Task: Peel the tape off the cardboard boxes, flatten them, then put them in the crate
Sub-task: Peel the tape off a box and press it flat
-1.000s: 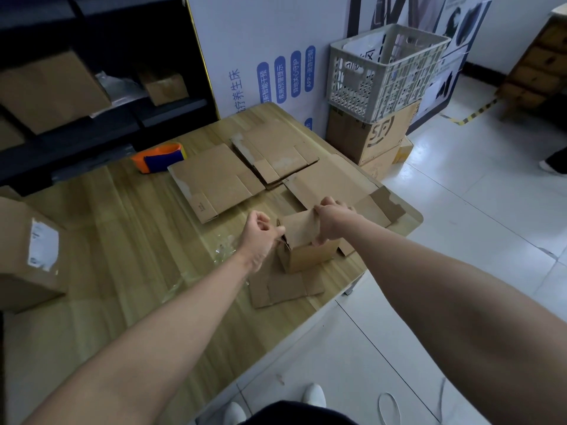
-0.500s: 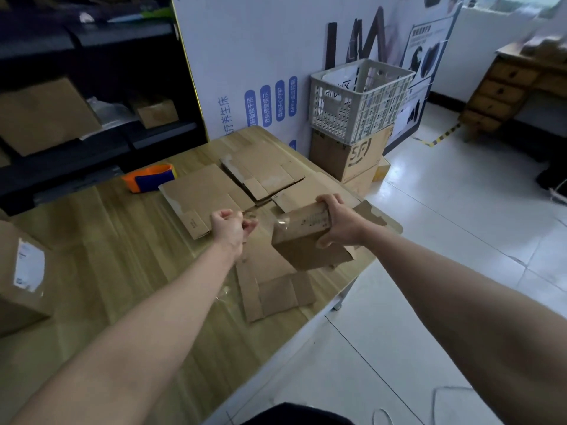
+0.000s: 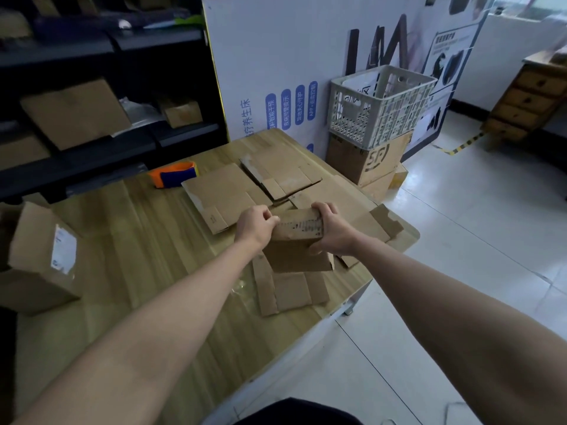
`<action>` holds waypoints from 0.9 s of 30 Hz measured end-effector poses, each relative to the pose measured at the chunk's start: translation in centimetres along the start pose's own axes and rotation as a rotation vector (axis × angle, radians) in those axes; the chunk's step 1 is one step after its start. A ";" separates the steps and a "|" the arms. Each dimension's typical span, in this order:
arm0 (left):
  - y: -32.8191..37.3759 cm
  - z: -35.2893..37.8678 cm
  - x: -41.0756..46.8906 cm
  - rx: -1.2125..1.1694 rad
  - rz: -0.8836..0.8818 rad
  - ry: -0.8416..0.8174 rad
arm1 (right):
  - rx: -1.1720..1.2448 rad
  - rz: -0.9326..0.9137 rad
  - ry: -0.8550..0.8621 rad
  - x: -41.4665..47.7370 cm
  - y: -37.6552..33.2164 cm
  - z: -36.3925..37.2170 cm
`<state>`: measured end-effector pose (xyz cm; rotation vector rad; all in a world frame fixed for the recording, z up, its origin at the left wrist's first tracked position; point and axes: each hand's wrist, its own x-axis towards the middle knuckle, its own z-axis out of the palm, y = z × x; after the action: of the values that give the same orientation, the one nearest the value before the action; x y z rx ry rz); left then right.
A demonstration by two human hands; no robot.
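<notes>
I hold a small brown cardboard box (image 3: pixel 299 240) above the wooden table (image 3: pixel 129 240), near its right edge. My right hand (image 3: pixel 333 230) grips the box's right end, fingers over the top and thumb underneath. My left hand (image 3: pixel 256 227) pinches at the box's upper left corner. Whether tape is between those fingers I cannot tell. Several flattened boxes lie on the table: one under my hands (image 3: pixel 291 289), others behind them (image 3: pixel 221 194) (image 3: pixel 282 173). The white plastic crate (image 3: pixel 380 105) stands on stacked boxes to the right of the table.
A larger unflattened box with a white label (image 3: pixel 40 256) stands at the table's left. An orange-and-blue tape dispenser (image 3: pixel 173 174) lies at the back. Crumpled clear tape (image 3: pixel 239 285) lies by my left forearm. Dark shelving with boxes (image 3: pixel 76 113) lines the back.
My right hand lifted the small box off the table. My left hand pulled away to the left half a second ago and is now back at the box's left corner.
</notes>
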<state>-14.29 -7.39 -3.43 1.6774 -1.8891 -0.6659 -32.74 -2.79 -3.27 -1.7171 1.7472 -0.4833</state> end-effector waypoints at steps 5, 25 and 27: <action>-2.2 -0.3 -0.2 -0.053 -0.082 0.068 | -0.242 0.081 -0.228 0.9 -1.0 0.9; -8.5 -3.7 0.2 -0.964 -0.666 0.406 | -0.446 0.091 0.006 2.6 -3.2 1.7; -10.2 -4.0 0.1 -0.766 -0.586 0.390 | -0.487 0.159 0.097 2.4 -2.3 0.7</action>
<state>-4.09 -8.68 -7.29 1.6425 -0.7049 -1.0252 -30.39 -5.18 -2.70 -1.8741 2.1827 -0.0698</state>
